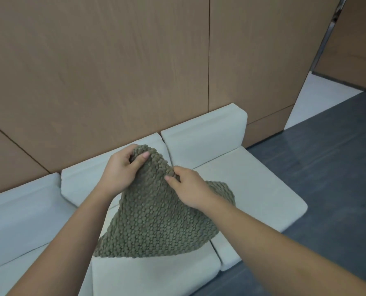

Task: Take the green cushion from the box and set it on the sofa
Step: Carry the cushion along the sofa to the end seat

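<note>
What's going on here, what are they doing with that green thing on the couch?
A person is holding a green cushion over a pale sofa. The left hand pinches its top corner and the right hand grips the edge just beside it. The cushion hangs tilted, its lower part down at the seat cushions, though whether it rests there is unclear. No box is in view.

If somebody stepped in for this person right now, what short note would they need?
Left hand: pinching the top corner of the green cushion.
Right hand: gripping the cushion's upper edge just beside it.
Cushion: out of the box, which is not in view; held point-up over the pale sofa, lower part at the seat.
Done: cushion brought to the sofa.
Left: settle it and let go.
</note>
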`<state>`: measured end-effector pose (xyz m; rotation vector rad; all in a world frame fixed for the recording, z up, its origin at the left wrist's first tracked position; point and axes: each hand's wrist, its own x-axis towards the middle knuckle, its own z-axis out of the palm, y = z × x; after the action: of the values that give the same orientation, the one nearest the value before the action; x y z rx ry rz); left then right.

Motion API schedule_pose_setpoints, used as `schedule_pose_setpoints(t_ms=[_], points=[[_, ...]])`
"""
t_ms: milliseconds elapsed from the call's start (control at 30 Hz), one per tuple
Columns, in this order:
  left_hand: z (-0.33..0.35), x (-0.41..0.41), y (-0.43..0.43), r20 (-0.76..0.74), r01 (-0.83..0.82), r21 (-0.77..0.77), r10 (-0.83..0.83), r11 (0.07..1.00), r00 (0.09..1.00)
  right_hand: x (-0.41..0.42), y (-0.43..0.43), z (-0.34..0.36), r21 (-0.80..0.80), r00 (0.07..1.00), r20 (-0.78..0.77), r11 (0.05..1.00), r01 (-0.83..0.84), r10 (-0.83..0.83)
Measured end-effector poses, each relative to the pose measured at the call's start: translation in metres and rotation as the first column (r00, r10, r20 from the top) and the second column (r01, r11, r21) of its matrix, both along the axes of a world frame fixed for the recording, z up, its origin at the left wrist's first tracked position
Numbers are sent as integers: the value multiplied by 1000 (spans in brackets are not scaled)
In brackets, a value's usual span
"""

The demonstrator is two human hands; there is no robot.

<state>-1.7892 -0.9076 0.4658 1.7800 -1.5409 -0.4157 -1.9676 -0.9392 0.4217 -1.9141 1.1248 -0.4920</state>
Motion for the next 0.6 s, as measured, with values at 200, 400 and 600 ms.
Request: schedule_pose_setpoints(t_ms=[200, 400, 600], points=[[-18, -73, -92, -12, -10, -48, 9, 999, 1000, -70, -106, -10, -35, 999, -36, 999, -34, 33], [-24, -133, -182, -22, -57, -30, 57, 998, 998, -127, -207, -20, -17, 996, -38, 996, -85, 84], [-22, -174, -244, 3, -167, -8, 167, 986, 986, -158, -283, -25, -7, 988, -8, 988, -154, 154]])
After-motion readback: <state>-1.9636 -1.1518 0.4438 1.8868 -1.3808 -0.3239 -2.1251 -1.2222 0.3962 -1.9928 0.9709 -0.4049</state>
